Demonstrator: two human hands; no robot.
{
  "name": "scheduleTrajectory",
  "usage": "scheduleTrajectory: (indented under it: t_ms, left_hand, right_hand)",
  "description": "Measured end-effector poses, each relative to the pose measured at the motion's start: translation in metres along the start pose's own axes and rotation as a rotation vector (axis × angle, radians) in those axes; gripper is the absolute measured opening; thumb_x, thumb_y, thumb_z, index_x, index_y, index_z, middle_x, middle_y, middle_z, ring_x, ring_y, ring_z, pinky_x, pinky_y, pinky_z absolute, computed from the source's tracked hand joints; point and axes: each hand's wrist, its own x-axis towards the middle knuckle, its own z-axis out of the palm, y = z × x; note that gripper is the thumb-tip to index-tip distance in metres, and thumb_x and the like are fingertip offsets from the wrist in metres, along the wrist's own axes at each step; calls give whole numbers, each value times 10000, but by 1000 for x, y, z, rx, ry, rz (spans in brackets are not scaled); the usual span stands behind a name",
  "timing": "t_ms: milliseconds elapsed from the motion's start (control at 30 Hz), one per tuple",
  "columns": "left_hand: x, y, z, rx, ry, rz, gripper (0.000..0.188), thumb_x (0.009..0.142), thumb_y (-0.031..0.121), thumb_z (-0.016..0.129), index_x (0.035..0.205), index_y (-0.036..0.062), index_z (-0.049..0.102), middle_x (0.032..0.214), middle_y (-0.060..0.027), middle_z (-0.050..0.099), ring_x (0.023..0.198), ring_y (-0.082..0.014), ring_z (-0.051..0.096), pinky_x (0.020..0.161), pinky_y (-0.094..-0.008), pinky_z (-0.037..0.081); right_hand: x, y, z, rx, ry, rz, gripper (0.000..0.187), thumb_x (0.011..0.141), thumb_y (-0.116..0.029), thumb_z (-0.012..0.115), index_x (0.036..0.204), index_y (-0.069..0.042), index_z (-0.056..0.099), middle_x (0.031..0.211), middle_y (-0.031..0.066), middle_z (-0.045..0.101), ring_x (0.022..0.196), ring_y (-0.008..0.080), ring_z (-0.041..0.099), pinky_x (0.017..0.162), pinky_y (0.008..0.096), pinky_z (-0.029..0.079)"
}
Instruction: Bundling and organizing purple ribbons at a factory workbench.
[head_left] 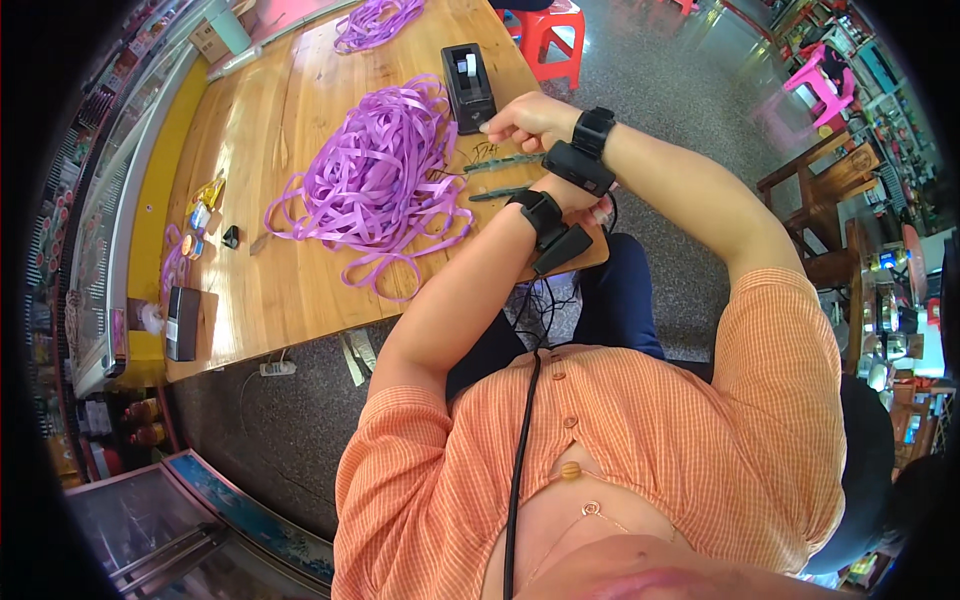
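Note:
My right hand [535,118] reaches over the wooden table with its fingers curled into a pinch, beside the near end of a black tape dispenser [470,95]. Whatever the fingertips hold, if anything, is too small to make out. My left hand [578,198] is at the table's corner, below the right wrist; most of its fingers are hidden. Two thin dark green strips [505,163] lie left of my hands, with fine dark strands [486,151] near them. A big tangled heap of purple ribbon [370,165] spreads just to the left.
More purple ribbon [378,22] lies at the table's far edge. Small packets [205,205] and a black box [182,322] are along the left side of the table [270,290]. A red stool [553,40] stands beyond. Black cables [528,420] hang from my wrist devices.

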Motion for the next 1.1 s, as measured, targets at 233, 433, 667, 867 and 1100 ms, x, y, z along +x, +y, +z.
scheduleTrajectory:
  t_ms: [233,433,667,867,1100]
  left_hand:
    - [-10,17,1,-444,-23,-230,249,975,275,537,891,66,642,667,-58,636,490,-155,594,440,-263,492]
    - [-7,15,-5,-356,-16,-278,225,974,241,556,952,25,612,717,-50,638,542,-138,619,456,-263,491]
    - [-9,22,-5,-376,10,-273,240,980,211,551,878,1,608,692,-64,636,509,-154,620,432,-269,497]
    - [-9,22,-5,-364,-8,-280,248,982,217,543,903,-10,606,716,-69,642,523,-155,627,441,-267,500]
    - [-8,22,-5,-350,-10,-286,246,982,218,542,944,-18,598,735,-73,648,532,-157,634,447,-272,506]
  right_hand:
    - [-46,-2,-45,68,-150,-210,222,896,-226,721,829,-23,661,698,-15,594,480,18,340,402,205,254]
    - [-83,25,-119,-398,-182,-282,215,911,-276,702,937,-62,691,760,-32,636,517,-5,411,440,176,281]
    - [-67,41,-140,-843,-277,-432,223,886,-240,698,906,-18,706,732,9,664,641,93,592,579,265,458]
    - [-61,29,-132,-1028,-330,-432,216,846,-207,723,897,3,719,749,65,693,697,134,641,638,306,503]
    - [-55,33,-133,-1048,-288,-450,223,819,-218,740,864,0,729,747,79,709,681,151,653,624,325,504]
